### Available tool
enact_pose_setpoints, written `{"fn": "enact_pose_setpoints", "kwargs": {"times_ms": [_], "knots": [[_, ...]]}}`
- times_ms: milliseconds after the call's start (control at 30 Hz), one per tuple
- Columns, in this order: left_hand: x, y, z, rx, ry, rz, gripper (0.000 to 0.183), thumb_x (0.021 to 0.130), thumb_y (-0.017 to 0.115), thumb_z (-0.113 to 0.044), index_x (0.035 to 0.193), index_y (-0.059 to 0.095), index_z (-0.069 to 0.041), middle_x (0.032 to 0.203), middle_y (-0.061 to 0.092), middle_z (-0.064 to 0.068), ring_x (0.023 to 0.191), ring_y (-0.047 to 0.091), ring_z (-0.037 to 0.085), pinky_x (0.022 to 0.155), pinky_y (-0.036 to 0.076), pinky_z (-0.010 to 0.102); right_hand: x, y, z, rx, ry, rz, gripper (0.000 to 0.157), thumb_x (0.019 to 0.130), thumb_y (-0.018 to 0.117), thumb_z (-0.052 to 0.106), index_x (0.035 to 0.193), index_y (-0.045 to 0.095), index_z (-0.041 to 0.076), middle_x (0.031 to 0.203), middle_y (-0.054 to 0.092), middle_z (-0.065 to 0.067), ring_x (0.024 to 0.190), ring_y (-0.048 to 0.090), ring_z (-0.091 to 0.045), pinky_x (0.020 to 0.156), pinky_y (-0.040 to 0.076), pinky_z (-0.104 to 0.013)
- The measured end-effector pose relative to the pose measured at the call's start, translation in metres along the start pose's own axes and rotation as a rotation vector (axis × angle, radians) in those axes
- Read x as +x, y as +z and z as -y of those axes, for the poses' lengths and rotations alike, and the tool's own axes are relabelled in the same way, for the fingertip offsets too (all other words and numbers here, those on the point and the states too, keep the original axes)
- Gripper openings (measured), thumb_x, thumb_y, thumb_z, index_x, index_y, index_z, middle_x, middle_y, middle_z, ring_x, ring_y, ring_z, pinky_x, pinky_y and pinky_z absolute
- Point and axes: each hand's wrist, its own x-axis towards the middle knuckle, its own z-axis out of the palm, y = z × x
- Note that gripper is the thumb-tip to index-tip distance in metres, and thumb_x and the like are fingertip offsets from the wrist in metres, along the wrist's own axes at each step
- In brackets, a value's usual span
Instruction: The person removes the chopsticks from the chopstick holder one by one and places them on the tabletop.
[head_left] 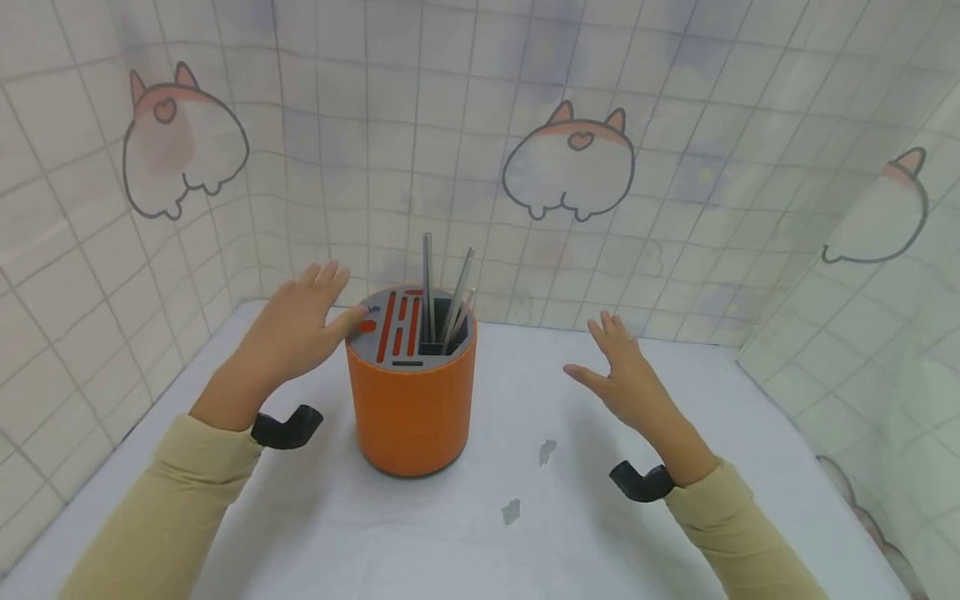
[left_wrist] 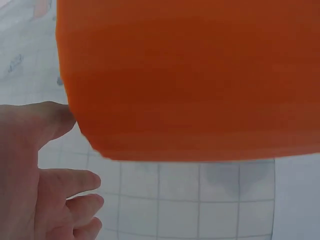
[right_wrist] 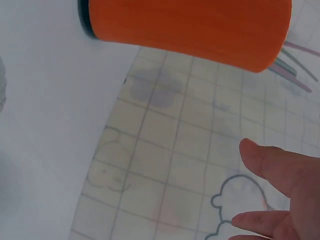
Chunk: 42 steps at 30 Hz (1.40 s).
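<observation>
Left hand (head_left: pixel 296 321) touches orange cylindrical holder (head_left: pixel 412 408) with grey slotted top.

Both arms are extended forward, clad in tan sleeves, with a dark wrist mount seen at each cuff. The left hand (head_left: pixel 296 321) is held flat, palm down, fingers straight and close together — the thumb (left_wrist: pixel 47 120) is stretched out to the side. The right hand (head_left: pixel 626 379) is raised with palm turned inward, fingers straight and slightly spread, thumb pointed left. Nothing is gripped by either hand — both are kept relaxed and flat.
</observation>
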Motion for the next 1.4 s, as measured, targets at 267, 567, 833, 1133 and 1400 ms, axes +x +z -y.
{"fn": "enact_pose_setpoints", "kwargs": {"times_ms": [267,567,833,1133,1400], "knots": [[0.004,0.009,-0.014,0.002,0.042,0.026,0.075,0.105,0.04,-0.047,0.158,0.017,-0.001,0.166,0.012,0.021,0.155,0.007,0.041,0.126,0.004,0.059,0.006,0.009,0.029,0.009,-0.066,0.001,0.086,0.096,0.062,0.044,0.16,0.017,0.008,0.169,0.002,-0.012,0.156,0.002,-0.036,0.122,0.013,-0.066],[0.009,0.012,-0.035,0.0,0.085,0.05,0.071,0.105,0.041,-0.042,0.157,0.019,0.001,0.165,0.014,0.022,0.155,0.009,0.039,0.126,0.007,0.057,0.013,0.016,0.061,0.042,-0.137,0.018,0.088,0.095,0.063,0.045,0.161,0.014,0.014,0.17,0.002,-0.003,0.157,0.004,-0.027,0.125,0.017,-0.057],[0.015,0.018,-0.045,-0.03,0.11,0.076,0.068,0.106,0.038,-0.04,0.158,0.017,-0.001,0.167,0.014,0.018,0.155,0.009,0.037,0.127,0.008,0.055,0.02,0.023,0.086,0.082,-0.204,0.005,0.083,0.096,0.063,0.044,0.161,0.017,0.021,0.169,0.007,0.003,0.157,0.01,-0.021,0.125,0.022,-0.051],[0.016,0.023,-0.047,-0.035,0.124,0.081,0.067,0.106,0.041,-0.039,0.158,0.02,-0.003,0.166,0.018,0.018,0.154,0.014,0.038,0.127,0.009,0.055,0.023,0.032,0.102,0.191,-0.32,-0.242,0.065,0.092,0.071,0.03,0.149,0.046,0.01,0.152,0.048,-0.006,0.14,0.048,-0.023,0.113,0.044,-0.042],[0.018,0.025,-0.046,-0.003,0.138,0.061,0.065,0.106,0.042,-0.038,0.157,0.026,-0.001,0.164,0.025,0.019,0.153,0.019,0.038,0.126,0.013,0.055,0.03,0.042,0.111,0.308,-0.47,-0.402,0.045,0.086,0.077,0.015,0.128,0.067,0.003,0.124,0.07,-0.012,0.115,0.069,-0.026,0.095,0.057,-0.036]]}}
